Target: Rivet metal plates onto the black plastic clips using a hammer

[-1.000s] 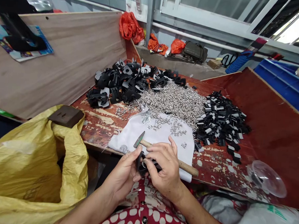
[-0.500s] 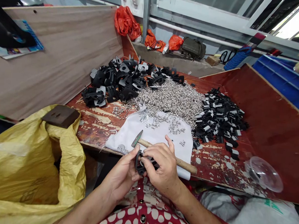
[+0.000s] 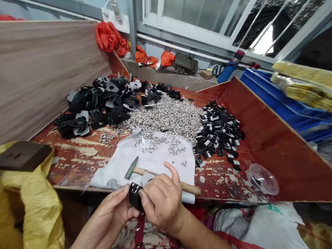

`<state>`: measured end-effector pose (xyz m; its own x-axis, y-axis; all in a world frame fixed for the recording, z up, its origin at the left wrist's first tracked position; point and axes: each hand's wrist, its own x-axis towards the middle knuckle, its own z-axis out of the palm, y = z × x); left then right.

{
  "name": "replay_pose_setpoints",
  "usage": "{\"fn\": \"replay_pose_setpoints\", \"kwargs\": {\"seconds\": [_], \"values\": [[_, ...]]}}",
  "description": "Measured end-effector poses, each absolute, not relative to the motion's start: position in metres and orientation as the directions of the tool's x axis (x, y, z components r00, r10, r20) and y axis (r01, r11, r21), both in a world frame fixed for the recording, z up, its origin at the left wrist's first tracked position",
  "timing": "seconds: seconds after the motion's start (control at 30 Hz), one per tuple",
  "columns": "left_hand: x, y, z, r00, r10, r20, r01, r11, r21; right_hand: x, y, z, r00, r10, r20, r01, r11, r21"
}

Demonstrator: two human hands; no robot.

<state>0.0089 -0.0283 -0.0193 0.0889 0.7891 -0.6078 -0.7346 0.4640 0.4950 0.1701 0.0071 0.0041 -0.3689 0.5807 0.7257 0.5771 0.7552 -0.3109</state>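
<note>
Between my two hands is a black plastic clip part (image 3: pixel 135 196), with small shiny metal bits showing on its top. My left hand (image 3: pixel 114 208) grips it from the left, thumb on the upper edge. The fingers of my right hand (image 3: pixel 162 202) are closed on its right side, the little finger raised. Just beyond them a hammer (image 3: pixel 190 188) lies on a white cloth (image 3: pixel 118 161), its handle partly hidden by my right hand. Small silver metal pieces (image 3: pixel 166 117) are heaped behind the cloth, some scattered on it.
Larger black parts (image 3: pixel 113 98) are piled at the left; small black clips (image 3: pixel 217 128) at the right. A clear plastic bowl (image 3: pixel 263 179) sits near the front edge. Wooden boards (image 3: pixel 278 143) wall the table. A yellow sack (image 3: pixel 39 203) with a dark block (image 3: pixel 21 156) stands at the left.
The view has swung to the right. The black clip part has been turned in my hands, so its metal bits now face up. Both hands still hold it.
</note>
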Motion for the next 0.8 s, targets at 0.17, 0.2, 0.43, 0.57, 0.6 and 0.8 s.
{"fn": "replay_pose_setpoints", "kwargs": {"seconds": [0.17,0.2,0.43,0.57,0.6,0.8], "values": [[0.006,-0.041,-0.033,-0.044,0.826,-0.562,-0.63,0.414,0.658,0.175,0.0,-0.008,-0.346,0.519,0.782,0.551,0.787,-0.278],[0.008,-0.044,-0.03,-0.094,0.863,-0.497,-0.56,0.367,0.743,0.174,-0.002,-0.01,-0.356,0.525,0.773,0.558,0.783,-0.275],[-0.01,-0.053,-0.001,-0.314,0.929,-0.195,0.107,0.239,0.965,0.181,0.004,-0.005,-0.534,0.638,0.554,0.531,0.764,-0.367],[-0.04,-0.053,-0.009,-0.315,0.869,-0.381,0.071,0.422,0.904,0.199,0.027,-0.011,-0.499,0.804,0.324,0.787,0.577,-0.219],[-0.043,-0.053,-0.012,-0.328,0.857,-0.396,0.045,0.433,0.9,0.203,0.032,-0.014,-0.494,0.82,0.29,0.824,0.548,-0.146],[-0.042,-0.048,-0.024,-0.366,0.859,-0.358,-0.048,0.367,0.929,0.221,0.033,-0.019,-0.505,0.858,0.091,0.857,0.511,-0.064]]}}
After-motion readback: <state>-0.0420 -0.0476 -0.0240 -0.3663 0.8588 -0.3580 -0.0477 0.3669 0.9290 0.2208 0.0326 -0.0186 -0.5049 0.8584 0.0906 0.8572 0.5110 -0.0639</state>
